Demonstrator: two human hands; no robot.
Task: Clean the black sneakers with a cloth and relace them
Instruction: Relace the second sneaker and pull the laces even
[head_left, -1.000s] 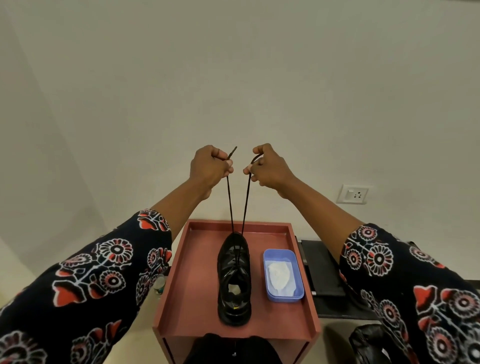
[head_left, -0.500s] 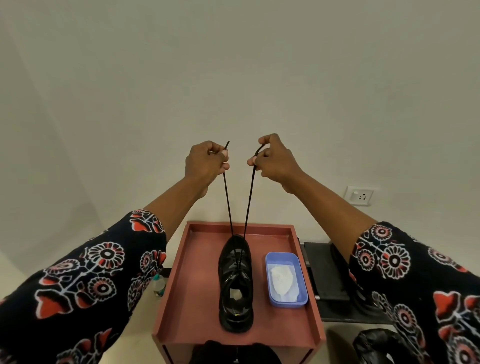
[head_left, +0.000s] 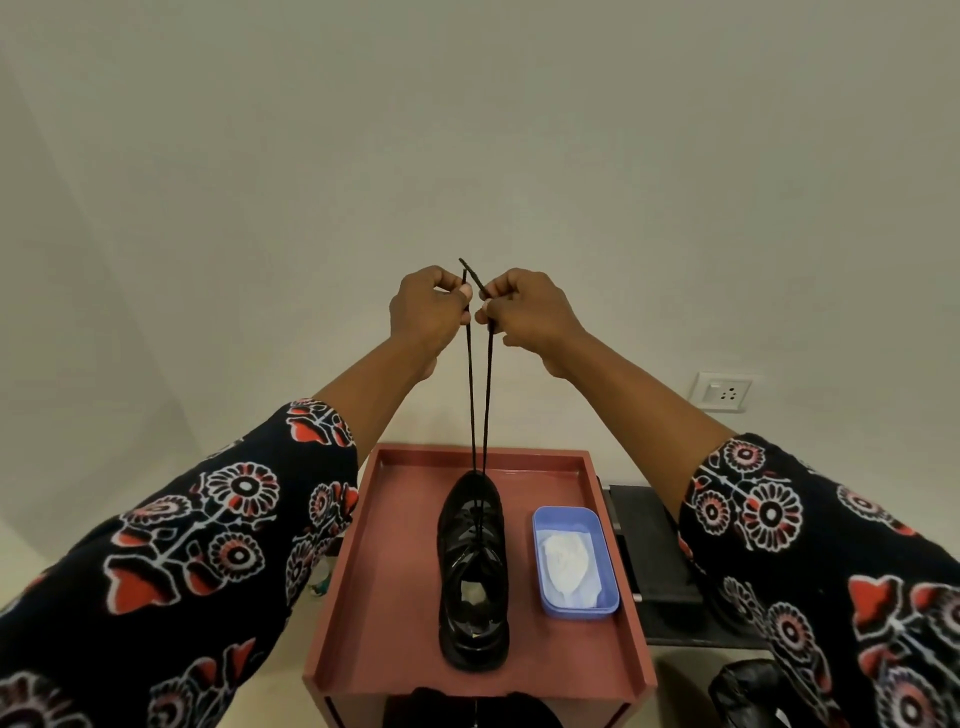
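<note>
One black sneaker (head_left: 472, 571) stands toe-away in the middle of a reddish tray-top table (head_left: 384, 561). Its black lace (head_left: 479, 395) runs as two taut strands straight up from the toe-end eyelets. My left hand (head_left: 426, 306) pinches the left strand near its tip, and my right hand (head_left: 524, 312) pinches the right strand. Both hands are raised high above the shoe and nearly touch, with the lace tips crossing above them. A white cloth (head_left: 569, 566) lies in a blue plastic tub (head_left: 608, 608) to the right of the sneaker.
A black low shelf (head_left: 649, 551) stands to the right of the table under a wall socket (head_left: 721, 392). A dark object (head_left: 753, 696) sits at the lower right. Something black (head_left: 467, 709) shows under the table's front edge. A small bottle (head_left: 319, 579) stands on the floor at left.
Both hands have come closer together, so the two lace strands now run nearly parallel and the tips cross. The sneaker and tub have not moved.
</note>
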